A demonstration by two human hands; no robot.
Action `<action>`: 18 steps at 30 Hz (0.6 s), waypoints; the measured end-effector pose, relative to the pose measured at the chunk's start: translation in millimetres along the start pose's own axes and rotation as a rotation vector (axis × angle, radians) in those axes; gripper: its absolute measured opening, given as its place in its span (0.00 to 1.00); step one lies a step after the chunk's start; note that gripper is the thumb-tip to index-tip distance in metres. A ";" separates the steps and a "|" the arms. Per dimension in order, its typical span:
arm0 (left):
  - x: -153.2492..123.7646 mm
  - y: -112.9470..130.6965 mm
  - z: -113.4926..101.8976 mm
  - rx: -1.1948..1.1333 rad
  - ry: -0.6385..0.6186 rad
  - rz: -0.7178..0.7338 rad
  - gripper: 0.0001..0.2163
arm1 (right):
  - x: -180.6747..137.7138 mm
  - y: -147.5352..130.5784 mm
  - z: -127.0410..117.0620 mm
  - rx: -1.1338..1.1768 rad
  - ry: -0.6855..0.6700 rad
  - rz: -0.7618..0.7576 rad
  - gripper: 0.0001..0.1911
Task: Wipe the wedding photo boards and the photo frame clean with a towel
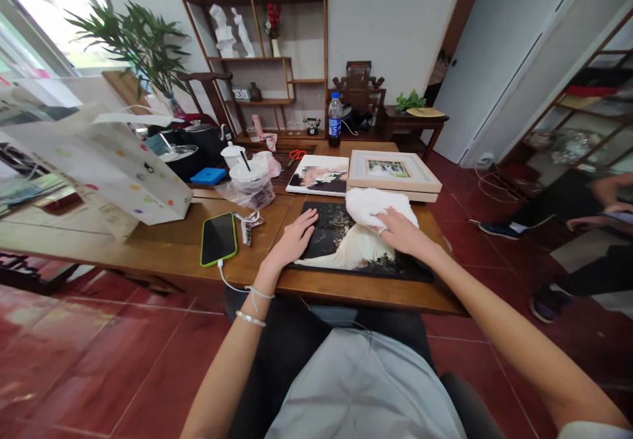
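A dark photo panel (326, 238) with a pale flowing gown printed on it lies flat at the table's front edge. My left hand (297, 236) rests on its left side, fingers stretched out and holding nothing. Over the panel's upper right part, my right hand (398, 230) presses a fluffy white cloth (378, 205), which hides that corner. Its fingertips are partly sunk in the cloth. Just behind the panel lie a white-edged photo print (316, 174) and a pale wooden picture frame (395, 170) stacked on another board.
On the wooden table (267, 269), a charging phone (219, 238), a bagged cup (250, 175), a blue box (208, 175) and a paper bag (133, 169) stand left. Red scissors (297, 155) and a cola bottle (335, 122) are behind. Another person's hand (588, 220) shows at right.
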State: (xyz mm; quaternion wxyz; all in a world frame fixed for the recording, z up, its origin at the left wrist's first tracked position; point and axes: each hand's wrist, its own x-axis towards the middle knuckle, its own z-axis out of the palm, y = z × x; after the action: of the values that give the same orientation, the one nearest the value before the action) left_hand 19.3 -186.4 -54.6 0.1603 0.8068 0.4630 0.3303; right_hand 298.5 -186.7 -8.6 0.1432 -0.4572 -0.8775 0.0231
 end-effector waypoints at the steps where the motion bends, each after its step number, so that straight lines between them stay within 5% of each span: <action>1: 0.0 -0.2 0.1 -0.004 0.002 0.001 0.18 | 2.6 5.9 -1.7 0.006 0.001 0.037 0.18; 11: 1.2 -0.6 -0.1 -0.016 0.008 0.015 0.18 | -0.3 8.8 5.7 -0.062 0.036 0.029 0.17; 18: 1.2 -0.1 0.6 -0.004 0.003 0.012 0.18 | -37.0 -62.0 6.3 -0.084 -0.041 -0.103 0.17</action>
State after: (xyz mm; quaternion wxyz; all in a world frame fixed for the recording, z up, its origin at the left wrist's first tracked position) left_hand 20.1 -185.3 -54.6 0.1593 0.8088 0.4577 0.3332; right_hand 267.5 -252.0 -12.5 0.1072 -0.4166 -0.9027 -0.0117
